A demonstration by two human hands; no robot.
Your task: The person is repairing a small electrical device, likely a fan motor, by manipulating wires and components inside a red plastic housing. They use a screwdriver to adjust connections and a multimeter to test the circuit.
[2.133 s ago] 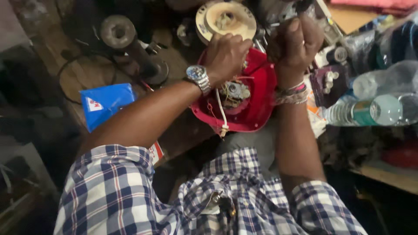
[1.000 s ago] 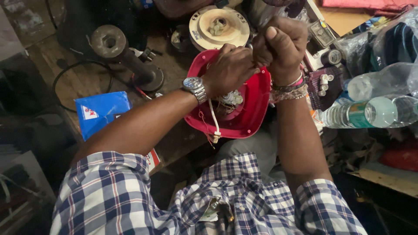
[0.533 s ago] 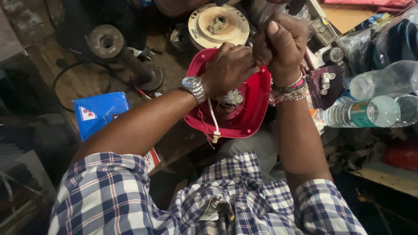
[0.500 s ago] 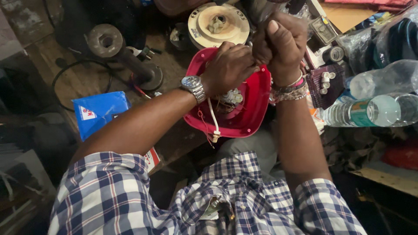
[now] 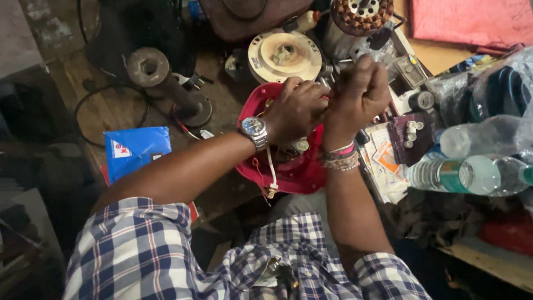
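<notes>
- The left hand [image 5: 297,108] curls over the far rim of the red housing [image 5: 297,172] on the bench [image 5: 111,108], its grip closed on something small that cannot be made out.
- The right hand [image 5: 361,91] is fisted just beside it, touching; what it holds is hidden.
- The housing lies directly beneath both hands, the left nearer.

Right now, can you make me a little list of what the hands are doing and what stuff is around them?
left hand: curled over the top edge of the red round housing, a wristwatch on the wrist
right hand: closed in a fist just above the housing; what it grips is hidden
white cord: hangs down inside the housing
cream disc: behind the hands
blue packet: to the left
plastic bottles: lying on the right
</notes>
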